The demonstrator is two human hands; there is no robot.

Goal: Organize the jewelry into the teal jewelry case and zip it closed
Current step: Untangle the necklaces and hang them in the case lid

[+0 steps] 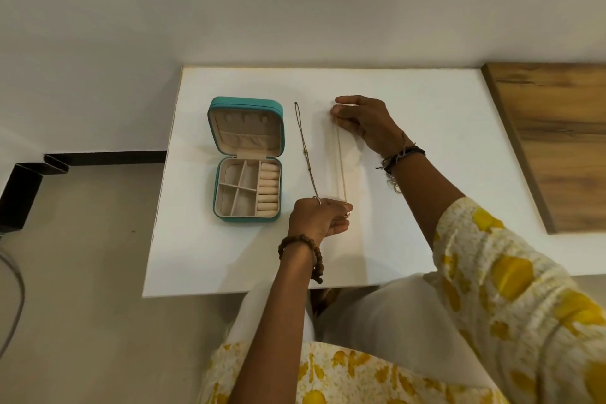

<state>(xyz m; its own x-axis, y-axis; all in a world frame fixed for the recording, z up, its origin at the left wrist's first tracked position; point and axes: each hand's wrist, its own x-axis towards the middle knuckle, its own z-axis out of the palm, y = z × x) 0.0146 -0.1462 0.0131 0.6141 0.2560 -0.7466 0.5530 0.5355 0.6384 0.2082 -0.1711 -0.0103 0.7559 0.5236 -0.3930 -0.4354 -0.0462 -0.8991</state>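
Observation:
The teal jewelry case (246, 159) lies open on the white table (410, 223), left of my hands, lid flat toward the wall, beige compartments and ring rolls showing. A dark chain necklace (306, 154) lies stretched out straight beside the case. Right of it a thin gold chain (342, 167) is pulled taut between my hands. My right hand (364, 123) pinches its far end. My left hand (319, 218) pinches its near end, where a small pendant shows at the fingertips.
A wooden panel (554, 141) adjoins the table on the right. The wall rises just behind the table's far edge. Grey floor and a black frame (29, 187) lie to the left. My lap sits under the near edge.

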